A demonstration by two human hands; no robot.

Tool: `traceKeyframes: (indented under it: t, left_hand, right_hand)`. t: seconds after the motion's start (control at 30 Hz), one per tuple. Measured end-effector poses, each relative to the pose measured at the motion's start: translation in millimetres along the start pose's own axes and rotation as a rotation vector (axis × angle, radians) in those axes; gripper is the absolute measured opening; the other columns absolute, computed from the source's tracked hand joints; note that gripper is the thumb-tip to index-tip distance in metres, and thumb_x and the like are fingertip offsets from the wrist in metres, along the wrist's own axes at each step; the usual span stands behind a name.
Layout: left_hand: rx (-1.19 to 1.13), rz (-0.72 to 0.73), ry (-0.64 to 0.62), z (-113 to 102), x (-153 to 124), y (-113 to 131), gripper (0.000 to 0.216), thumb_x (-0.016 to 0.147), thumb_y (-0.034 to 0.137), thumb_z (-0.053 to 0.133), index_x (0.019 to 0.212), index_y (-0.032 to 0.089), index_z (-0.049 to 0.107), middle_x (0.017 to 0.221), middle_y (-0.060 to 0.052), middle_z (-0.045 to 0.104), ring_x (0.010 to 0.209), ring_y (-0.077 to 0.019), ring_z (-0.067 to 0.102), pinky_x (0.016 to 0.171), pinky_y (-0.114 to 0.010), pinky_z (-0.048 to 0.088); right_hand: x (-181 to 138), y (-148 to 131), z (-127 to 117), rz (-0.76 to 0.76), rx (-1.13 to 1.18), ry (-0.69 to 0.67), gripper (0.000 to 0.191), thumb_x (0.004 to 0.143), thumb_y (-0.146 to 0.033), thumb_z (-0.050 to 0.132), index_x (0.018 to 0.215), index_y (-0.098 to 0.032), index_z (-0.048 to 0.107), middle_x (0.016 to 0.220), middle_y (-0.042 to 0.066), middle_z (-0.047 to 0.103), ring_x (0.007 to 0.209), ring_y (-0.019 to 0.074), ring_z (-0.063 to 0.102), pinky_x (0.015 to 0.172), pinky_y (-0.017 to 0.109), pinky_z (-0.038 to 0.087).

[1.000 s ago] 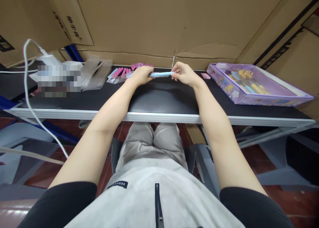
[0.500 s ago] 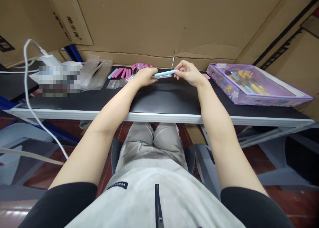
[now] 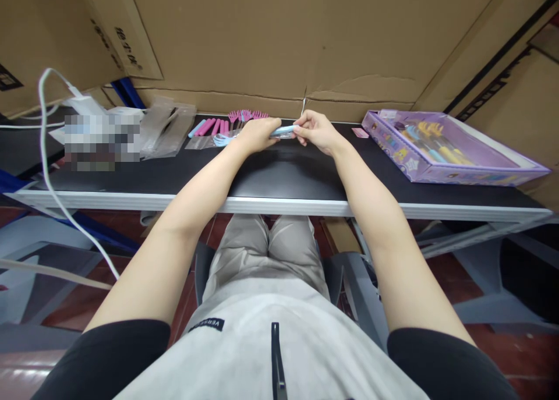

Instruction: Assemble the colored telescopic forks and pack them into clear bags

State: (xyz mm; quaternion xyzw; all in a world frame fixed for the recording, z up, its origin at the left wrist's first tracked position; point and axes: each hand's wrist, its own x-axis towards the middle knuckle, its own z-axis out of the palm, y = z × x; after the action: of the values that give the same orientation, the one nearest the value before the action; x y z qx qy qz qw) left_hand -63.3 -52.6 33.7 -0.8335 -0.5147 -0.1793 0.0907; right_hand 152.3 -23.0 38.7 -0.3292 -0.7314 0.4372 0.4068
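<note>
A light blue fork (image 3: 283,130) lies crosswise between my hands, partly inside a clear plastic bag (image 3: 203,141). Its pale blue tines (image 3: 222,139) show to the left of my wrist, within the bag. My left hand (image 3: 261,134) is closed around the fork and the plastic, hiding the middle of it. With thumb and fingers, my right hand (image 3: 315,131) pinches the right end of the blue handle. Behind my left hand lie several pink forks (image 3: 245,115) and several pink handles (image 3: 208,126), with one blue handle (image 3: 196,128) beside them.
On the right stands a purple box (image 3: 419,168) holding yellow and blue utensils (image 3: 430,141). A small pink card (image 3: 360,133) lies near it. Flat clear bags (image 3: 168,129) and a white cable (image 3: 46,155) are on the left. Cardboard (image 3: 262,33) walls the table's back.
My right hand has moved left with the handle, closer to my left hand. The blue tines now show further out on the left, and the pink card is more exposed.
</note>
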Motion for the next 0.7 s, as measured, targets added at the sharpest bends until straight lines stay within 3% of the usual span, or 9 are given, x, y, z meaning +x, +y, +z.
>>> traceKeyframes:
  t: [0.2, 0.47, 0.7]
  left_hand:
    - [-0.014, 0.013, 0.039, -2.4, 0.2, -6.2, 0.034, 0.095, 0.025, 0.065, 0.128, 0.018, 0.068, 0.125, -0.017, 0.074, 0.128, -0.0375, 0.066, 0.105, -0.044, 0.050]
    - [0.049, -0.025, 0.033, -0.6, -0.2, -0.9, 0.038, 0.097, 0.024, 0.064, 0.134, 0.015, 0.065, 0.136, -0.022, 0.070, 0.134, -0.0414, 0.062, 0.111, -0.051, 0.047]
    - [0.042, -0.079, 0.051, 1.0, -3.3, 1.4, 0.050, 0.096, 0.030, 0.068, 0.143, 0.016, 0.058, 0.141, -0.023, 0.068, 0.139, -0.0428, 0.058, 0.118, -0.055, 0.041]
  right_hand:
    - [-1.0, -2.3, 3.9, 0.035, 0.014, 0.061, 0.057, 0.076, -0.032, 0.102, 0.089, -0.026, 0.046, 0.076, -0.003, 0.062, 0.064, 0.0125, 0.058, 0.058, 0.026, 0.055]
    - [-0.3, 1.4, 1.0, 0.067, 0.062, 0.058, 0.046, 0.083, -0.025, 0.093, 0.089, -0.025, 0.048, 0.076, -0.003, 0.066, 0.062, 0.0107, 0.058, 0.056, 0.022, 0.053]
    - [-0.4, 3.8, -2.0, 0.041, 0.034, 0.062, 0.047, 0.084, -0.024, 0.093, 0.088, -0.024, 0.046, 0.075, -0.004, 0.064, 0.059, 0.0087, 0.057, 0.056, 0.021, 0.052]
